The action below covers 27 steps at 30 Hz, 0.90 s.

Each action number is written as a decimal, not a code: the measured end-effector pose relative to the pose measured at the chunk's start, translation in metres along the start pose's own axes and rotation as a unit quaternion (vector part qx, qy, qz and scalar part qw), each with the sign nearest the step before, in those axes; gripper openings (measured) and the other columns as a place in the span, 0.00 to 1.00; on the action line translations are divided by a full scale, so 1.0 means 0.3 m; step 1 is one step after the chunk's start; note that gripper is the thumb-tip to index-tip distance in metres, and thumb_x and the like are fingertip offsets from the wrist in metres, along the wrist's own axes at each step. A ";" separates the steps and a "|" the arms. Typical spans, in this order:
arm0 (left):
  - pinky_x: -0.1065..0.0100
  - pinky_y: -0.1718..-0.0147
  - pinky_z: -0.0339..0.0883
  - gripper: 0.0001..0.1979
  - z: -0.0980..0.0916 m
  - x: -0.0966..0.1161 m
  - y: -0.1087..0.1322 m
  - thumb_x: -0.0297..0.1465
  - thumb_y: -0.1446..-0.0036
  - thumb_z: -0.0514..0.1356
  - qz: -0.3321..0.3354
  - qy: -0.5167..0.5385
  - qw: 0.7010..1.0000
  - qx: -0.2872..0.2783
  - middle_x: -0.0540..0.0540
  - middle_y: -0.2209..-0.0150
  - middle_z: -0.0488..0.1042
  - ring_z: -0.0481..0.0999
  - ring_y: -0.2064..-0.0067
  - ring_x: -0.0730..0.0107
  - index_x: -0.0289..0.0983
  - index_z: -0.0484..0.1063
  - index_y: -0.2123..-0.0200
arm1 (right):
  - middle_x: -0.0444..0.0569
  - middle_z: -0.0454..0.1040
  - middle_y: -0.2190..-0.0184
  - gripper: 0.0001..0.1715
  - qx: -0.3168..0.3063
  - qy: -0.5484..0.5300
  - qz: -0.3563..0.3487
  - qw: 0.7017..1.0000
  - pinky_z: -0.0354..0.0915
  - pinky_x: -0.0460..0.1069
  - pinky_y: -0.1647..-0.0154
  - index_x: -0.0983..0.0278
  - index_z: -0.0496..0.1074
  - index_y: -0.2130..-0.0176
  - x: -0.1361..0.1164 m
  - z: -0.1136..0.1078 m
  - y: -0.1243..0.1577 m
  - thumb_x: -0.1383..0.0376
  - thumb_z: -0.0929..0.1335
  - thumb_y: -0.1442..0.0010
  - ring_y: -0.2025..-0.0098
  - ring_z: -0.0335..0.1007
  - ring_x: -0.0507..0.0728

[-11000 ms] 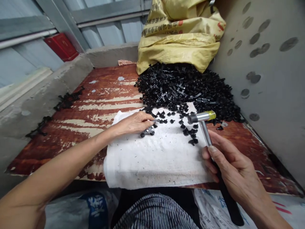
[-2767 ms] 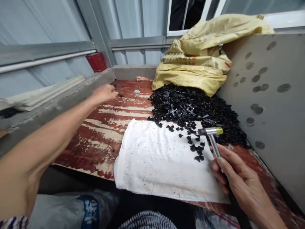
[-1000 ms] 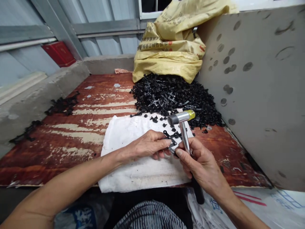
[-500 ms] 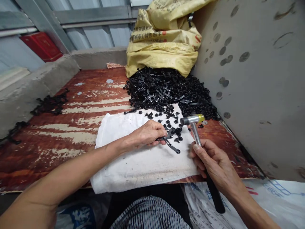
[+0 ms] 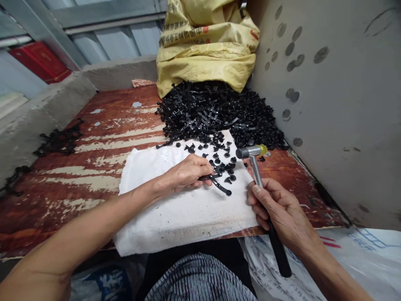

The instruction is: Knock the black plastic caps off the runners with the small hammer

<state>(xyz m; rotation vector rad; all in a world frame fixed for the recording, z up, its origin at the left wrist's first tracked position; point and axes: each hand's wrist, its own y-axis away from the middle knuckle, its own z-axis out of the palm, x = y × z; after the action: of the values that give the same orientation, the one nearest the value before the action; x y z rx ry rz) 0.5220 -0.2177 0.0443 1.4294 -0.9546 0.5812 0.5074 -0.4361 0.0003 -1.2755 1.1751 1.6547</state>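
A: Change noted?

B: Hammer (image 5: 257, 170), gripped in closed right fingers (image 5: 263, 195), withdrawn to white cloth (image 5: 175, 221)'s right edge; black linkage (image 5: 221, 187) pinched over cloth by left fingers (image 5: 205, 170) alone, presumably freed for one-handed positioning.

Open passage over the cloth (image 5: 184, 219), lower centre; heaped black parts (image 5: 216, 110) block upper centre, the panel (image 5: 332, 104) upper right.

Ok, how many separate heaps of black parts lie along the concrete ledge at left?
2: the farther heap beside the ledge and the nearer heap at the picture's left edge. More may lie out of frame.
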 end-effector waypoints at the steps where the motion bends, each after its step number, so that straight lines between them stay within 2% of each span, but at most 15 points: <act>1: 0.76 0.88 0.41 0.10 0.001 0.001 0.000 0.23 0.40 0.54 -0.001 -0.001 1.000 0.003 0.47 0.82 0.72 0.56 0.88 0.85 0.33 0.68 0.74 | 0.39 0.67 0.77 0.21 -0.001 0.001 -0.001 1.000 0.54 0.40 0.91 0.62 0.65 0.70 0.001 -0.001 -0.001 0.49 0.71 0.45 0.86 0.51 0.43; 13: 0.75 0.87 0.40 0.09 0.000 -0.010 -0.010 0.25 0.41 0.55 0.007 -0.015 1.000 -0.002 0.49 0.82 0.71 0.56 0.88 0.85 0.34 0.68 0.74 | 0.39 0.65 0.77 0.21 -0.009 0.029 -0.010 0.999 0.53 0.41 0.91 0.62 0.65 0.71 0.004 -0.011 -0.004 0.48 0.69 0.43 0.86 0.51 0.44; 15: 0.75 0.87 0.42 0.08 -0.004 -0.016 -0.014 0.27 0.42 0.56 0.025 -0.032 0.999 -0.006 0.49 0.82 0.71 0.57 0.87 0.84 0.34 0.68 0.74 | 0.40 0.66 0.77 0.20 -0.007 0.078 -0.027 0.997 0.53 0.42 0.91 0.62 0.67 0.68 -0.006 -0.022 -0.002 0.48 0.67 0.41 0.86 0.51 0.45; 17: 0.75 0.87 0.44 0.08 -0.008 -0.021 -0.017 0.28 0.43 0.57 0.043 -0.057 0.997 -0.003 0.49 0.82 0.70 0.57 0.86 0.84 0.34 0.69 0.74 | 0.43 0.69 0.76 0.17 0.004 0.156 -0.078 0.985 0.58 0.43 0.87 0.61 0.70 0.59 -0.030 -0.030 0.009 0.51 0.65 0.38 0.83 0.59 0.48; 20: 0.75 0.86 0.46 0.08 -0.013 -0.027 -0.021 0.29 0.44 0.57 0.058 -0.085 0.995 0.011 0.49 0.82 0.70 0.57 0.85 0.83 0.34 0.68 0.75 | 0.50 0.77 0.64 0.19 0.035 0.282 -0.200 0.938 0.72 0.50 0.68 0.58 0.69 0.46 -0.072 -0.031 0.035 0.58 0.63 0.34 0.68 0.74 0.56; 22: 0.75 0.86 0.46 0.08 -0.013 -0.030 -0.021 0.28 0.44 0.57 0.063 -0.082 0.995 0.014 0.49 0.82 0.70 0.58 0.84 0.82 0.34 0.68 0.75 | 0.53 0.75 0.51 0.24 0.074 0.342 -0.287 0.892 0.72 0.55 0.53 0.56 0.65 0.39 -0.080 -0.029 0.047 0.64 0.63 0.34 0.55 0.75 0.60; 23: 0.74 0.86 0.45 0.08 -0.012 -0.032 -0.021 0.28 0.44 0.57 0.065 -0.077 0.995 0.012 0.48 0.82 0.70 0.58 0.85 0.82 0.34 0.68 0.75 | 0.53 0.73 0.45 0.28 0.086 0.366 -0.325 0.868 0.70 0.56 0.50 0.54 0.62 0.36 -0.076 -0.030 0.048 0.67 0.62 0.34 0.51 0.74 0.61; 25: 0.74 0.86 0.45 0.08 -0.009 -0.035 -0.021 0.28 0.44 0.57 0.066 -0.069 0.995 0.009 0.49 0.82 0.69 0.57 0.85 0.82 0.34 0.67 0.76 | 0.54 0.72 0.44 0.35 0.066 0.421 -0.374 0.824 0.72 0.57 0.52 0.54 0.56 0.32 -0.059 -0.036 0.044 0.71 0.62 0.35 0.50 0.74 0.62; 27: 0.74 0.86 0.45 0.10 -0.006 -0.036 -0.022 0.28 0.44 0.57 0.065 -0.069 0.995 0.011 0.49 0.83 0.69 0.56 0.85 0.83 0.35 0.66 0.78 | 0.54 0.77 0.51 0.37 0.013 0.471 -0.384 0.794 0.75 0.55 0.60 0.55 0.55 0.32 -0.047 -0.044 0.038 0.74 0.60 0.36 0.58 0.77 0.61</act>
<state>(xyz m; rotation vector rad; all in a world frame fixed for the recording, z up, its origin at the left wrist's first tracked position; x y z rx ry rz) 0.5221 -0.2144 0.0319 1.4494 -1.1598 0.5972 0.5045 -0.4526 0.0152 -2.2706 0.9218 0.3458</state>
